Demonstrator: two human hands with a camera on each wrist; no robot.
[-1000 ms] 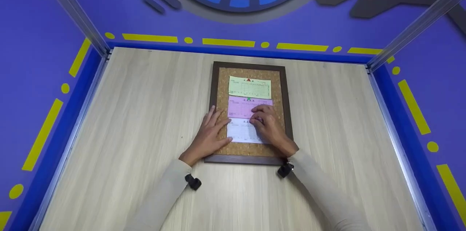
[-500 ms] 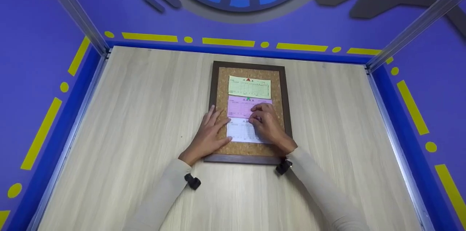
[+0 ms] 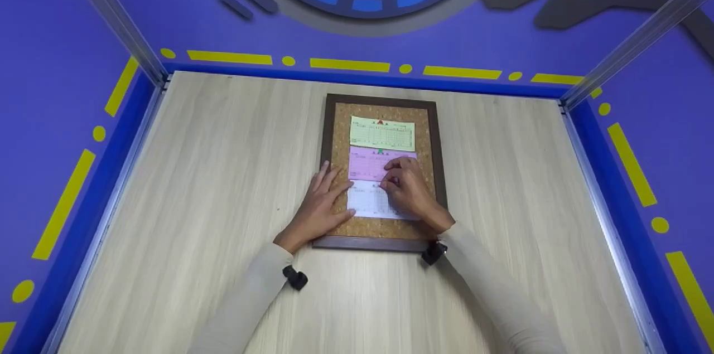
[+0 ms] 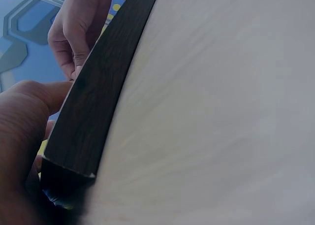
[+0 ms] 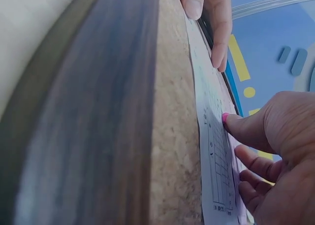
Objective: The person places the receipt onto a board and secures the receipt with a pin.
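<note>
A framed corkboard (image 3: 374, 228) lies on the table with three printed slips in a column. At the top is a light green slip (image 3: 385, 139), with a red pin (image 3: 380, 121) at its upper edge. Below it comes a purple-pink slip (image 3: 365, 164) with a green pin (image 3: 380, 151). The lowest is a white slip (image 3: 365, 202). My right hand (image 3: 411, 189) pinches a pink push pin (image 5: 225, 117) against the white slip's upper edge. My left hand (image 3: 321, 206) rests spread over the board's left side, its thumb tip at the white slip's left edge.
The board's dark brown frame (image 3: 385, 244) surrounds the cork. A pale wood-grain table (image 3: 223, 175) extends around it. Blue panels (image 3: 435, 42) with yellow marks and metal corner posts (image 3: 636, 36) enclose the table at the back and sides.
My right hand has shifted very slightly to the left at the white slip's upper edge, still pinching. The left hand keeps its place on the board.
</note>
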